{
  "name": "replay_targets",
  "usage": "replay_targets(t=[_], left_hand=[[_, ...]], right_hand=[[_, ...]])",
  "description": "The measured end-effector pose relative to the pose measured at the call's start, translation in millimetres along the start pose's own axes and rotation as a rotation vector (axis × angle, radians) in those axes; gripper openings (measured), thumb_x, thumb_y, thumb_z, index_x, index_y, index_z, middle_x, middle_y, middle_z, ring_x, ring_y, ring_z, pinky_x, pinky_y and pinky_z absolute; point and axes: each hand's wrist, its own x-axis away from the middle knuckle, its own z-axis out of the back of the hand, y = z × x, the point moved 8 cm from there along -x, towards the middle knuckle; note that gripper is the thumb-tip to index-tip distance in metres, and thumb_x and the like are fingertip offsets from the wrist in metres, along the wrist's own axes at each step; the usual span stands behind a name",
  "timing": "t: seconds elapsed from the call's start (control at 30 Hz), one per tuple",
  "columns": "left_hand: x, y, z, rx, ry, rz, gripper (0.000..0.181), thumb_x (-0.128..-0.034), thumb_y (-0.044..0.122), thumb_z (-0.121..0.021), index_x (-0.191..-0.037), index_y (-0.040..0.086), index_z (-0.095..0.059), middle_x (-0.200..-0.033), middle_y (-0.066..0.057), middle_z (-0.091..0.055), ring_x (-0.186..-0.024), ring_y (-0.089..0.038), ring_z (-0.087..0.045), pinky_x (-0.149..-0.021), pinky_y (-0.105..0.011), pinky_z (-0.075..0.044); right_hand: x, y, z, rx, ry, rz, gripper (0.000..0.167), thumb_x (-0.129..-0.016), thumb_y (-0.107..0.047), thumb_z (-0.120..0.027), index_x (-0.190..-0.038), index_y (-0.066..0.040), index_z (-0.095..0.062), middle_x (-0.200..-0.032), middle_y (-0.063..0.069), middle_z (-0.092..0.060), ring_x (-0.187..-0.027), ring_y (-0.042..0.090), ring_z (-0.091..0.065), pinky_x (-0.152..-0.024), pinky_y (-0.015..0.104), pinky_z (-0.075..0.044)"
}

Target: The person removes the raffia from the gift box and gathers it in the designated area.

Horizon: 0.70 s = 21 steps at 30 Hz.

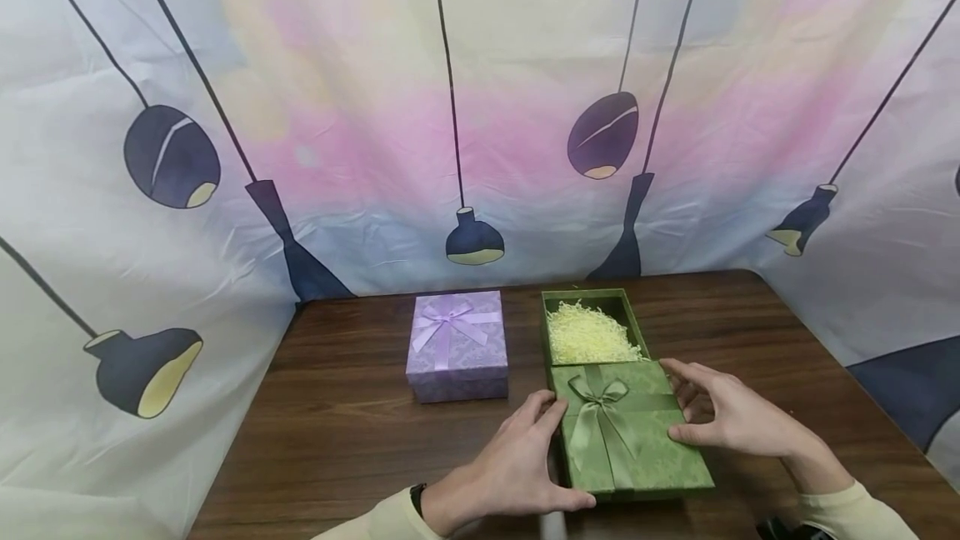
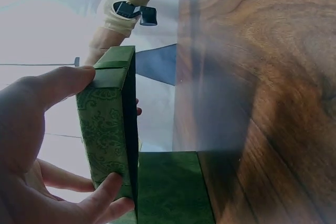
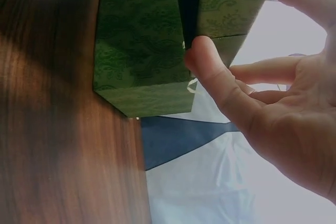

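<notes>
A green lid (image 1: 637,432) with a ribbon bow is held by both hands, raised over the near part of the green box (image 1: 636,323), whose far part shows pale yellow shredded filler (image 1: 588,333). My left hand (image 1: 510,465) grips the lid's left side; in the left wrist view the thumb and fingertips of that hand (image 2: 52,145) press its patterned edge (image 2: 102,135). On the right side, my right hand (image 1: 738,415) pinches the lid, and the right wrist view has a finger of this hand (image 3: 278,98) at the lid's lower rim.
A closed lilac box (image 1: 457,348) with a ribbon bow stands on the wooden table (image 1: 315,407), left of the green box. Behind the table hangs a cloth (image 1: 360,107) printed with lamps.
</notes>
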Motion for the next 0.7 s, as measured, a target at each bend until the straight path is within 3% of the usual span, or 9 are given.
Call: replay_targets(t=[0.17,0.53,0.7], left_hand=[[1.9,-2.5,-9.9,0.013,-0.034,0.016,0.105,-0.0677,0.063,-0.078,-0.148,0.008,-0.039,-0.145,-0.009,-0.041,-0.123,-0.03,-0.052,-0.096,-0.043,-0.05],[2.2,-7.3,-21.5,0.014,-0.05,0.036,0.108,-0.0649,0.061,-0.081,-0.148,0.008,-0.038,-0.144,-0.011,-0.04,-0.122,-0.033,-0.053,-0.094,-0.043,-0.052],[3.7,-9.6,-30.3,0.001,-0.064,0.033,0.108,-0.0638,0.062,-0.082,-0.147,0.007,-0.04,-0.142,-0.01,-0.042,-0.12,-0.031,-0.054,-0.093,-0.04,-0.052]], right_hand=[[1.2,5.4,-7.6,-0.01,-0.029,-0.022,0.086,-0.085,-0.028,-0.076,-0.146,0.01,-0.029,-0.113,0.016,-0.052,-0.083,0.002,-0.058,-0.069,0.027,-0.053],[0.1,15.3,-19.5,-0.022,-0.028,-0.037,0.09,-0.083,-0.029,-0.078,-0.145,0.014,-0.028,-0.111,0.015,-0.052,-0.083,0.001,-0.058,-0.069,0.025,-0.054],[0.0,22.4,-28.6,-0.055,-0.068,-0.054,0.093,-0.083,-0.03,-0.078,-0.145,0.015,-0.025,-0.106,0.014,-0.053,-0.084,0.002,-0.059,-0.068,0.026,-0.054]])
